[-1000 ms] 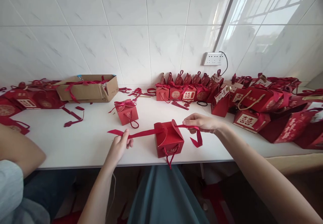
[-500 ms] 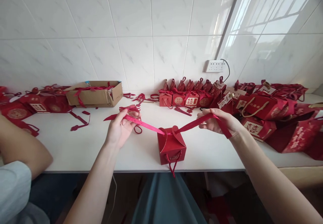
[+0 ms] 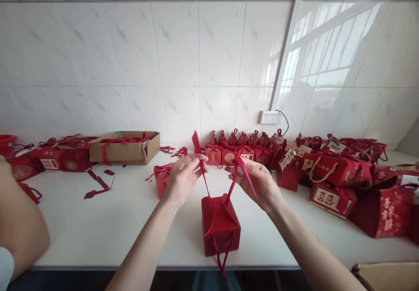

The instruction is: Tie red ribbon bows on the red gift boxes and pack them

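Observation:
A small red box (image 3: 221, 227) with a twisted cord handle stands near the table's front edge. A red ribbon (image 3: 231, 186) rises from its closed top in two lengths. My left hand (image 3: 186, 175) pinches the left length above the box, and its tip sticks up over the fingers. To the right, my right hand (image 3: 253, 181) grips the other length, whose end hangs down in front of the fingers. Behind my left hand, partly hidden by it, is another red box (image 3: 162, 179) with a ribbon.
Rows of red gift boxes (image 3: 229, 156) line the wall, with piles at right and far left. A cardboard carton (image 3: 135, 153) holds ribbons. Loose ribbon pieces (image 3: 98, 186) lie at left. Another person's arm (image 3: 24, 216) reaches in at left. A socket strip (image 3: 271, 117) hangs on the wall.
My hands have come closer together, and the ribbon ends now rise steeply instead of stretching out sideways. The camera has tilted up. The other person's arm shows less.

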Demonstrator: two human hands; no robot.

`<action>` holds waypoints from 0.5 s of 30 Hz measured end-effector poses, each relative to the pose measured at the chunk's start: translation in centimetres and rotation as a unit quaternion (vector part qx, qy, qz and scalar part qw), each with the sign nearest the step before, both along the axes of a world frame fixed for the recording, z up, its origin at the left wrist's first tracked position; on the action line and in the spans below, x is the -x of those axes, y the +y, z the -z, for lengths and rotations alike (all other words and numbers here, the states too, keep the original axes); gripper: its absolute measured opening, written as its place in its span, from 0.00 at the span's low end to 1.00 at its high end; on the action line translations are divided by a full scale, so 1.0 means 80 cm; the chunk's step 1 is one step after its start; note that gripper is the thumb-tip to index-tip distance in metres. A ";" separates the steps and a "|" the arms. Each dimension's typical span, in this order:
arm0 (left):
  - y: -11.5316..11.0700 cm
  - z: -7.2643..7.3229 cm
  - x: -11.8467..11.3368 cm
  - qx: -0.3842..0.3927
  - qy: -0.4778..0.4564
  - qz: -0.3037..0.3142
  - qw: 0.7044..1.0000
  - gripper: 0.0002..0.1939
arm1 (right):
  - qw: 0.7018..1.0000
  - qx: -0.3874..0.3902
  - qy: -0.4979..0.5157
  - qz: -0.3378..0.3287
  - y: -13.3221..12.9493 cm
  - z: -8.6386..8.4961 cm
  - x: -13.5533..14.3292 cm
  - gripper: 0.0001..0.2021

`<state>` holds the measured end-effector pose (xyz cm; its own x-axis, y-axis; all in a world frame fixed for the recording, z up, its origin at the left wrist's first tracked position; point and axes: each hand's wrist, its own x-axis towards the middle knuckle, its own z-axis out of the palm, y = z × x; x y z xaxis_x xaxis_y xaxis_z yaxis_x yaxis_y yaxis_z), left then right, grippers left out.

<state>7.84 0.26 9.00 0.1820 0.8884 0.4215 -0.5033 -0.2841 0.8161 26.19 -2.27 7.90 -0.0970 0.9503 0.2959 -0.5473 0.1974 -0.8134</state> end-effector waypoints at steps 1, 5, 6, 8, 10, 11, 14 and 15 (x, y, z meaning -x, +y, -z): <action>0.000 0.000 -0.004 -0.010 0.011 -0.006 1.000 0.08 | 1.000 -0.008 0.008 0.011 0.002 -0.002 0.005 0.07; -0.003 -0.001 -0.015 -0.055 0.075 -0.047 0.995 0.08 | 0.998 -0.025 0.038 0.051 0.007 -0.012 0.021 0.11; -0.005 -0.001 -0.017 -0.064 0.091 -0.055 0.992 0.08 | 0.997 -0.030 0.039 0.056 0.008 -0.015 0.023 0.12; -0.008 -0.002 -0.020 -0.074 0.114 -0.064 0.989 0.09 | 0.997 -0.033 0.031 0.060 0.008 -0.019 0.027 0.13; -0.009 -0.004 -0.021 -0.075 0.122 -0.069 0.987 0.11 | 0.998 -0.025 0.010 0.061 0.009 -0.020 0.029 0.13; -0.009 -0.005 -0.021 -0.076 0.122 -0.071 0.987 0.11 | 0.998 -0.020 -0.002 0.060 0.009 -0.020 0.030 0.13; -0.010 -0.009 -0.021 -0.081 0.107 -0.080 0.988 0.11 | 0.997 -0.018 -0.031 0.064 0.010 -0.017 0.033 0.13; -0.010 -0.011 -0.021 -0.082 0.101 -0.082 0.988 0.12 | 0.997 -0.020 -0.038 0.066 0.011 -0.016 0.034 0.13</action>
<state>9.50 -0.53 9.84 0.1371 0.8357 0.5318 -0.2717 -0.4846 0.8315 23.48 -1.39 9.17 0.0042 0.9440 0.3298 -0.4522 0.2960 -0.8414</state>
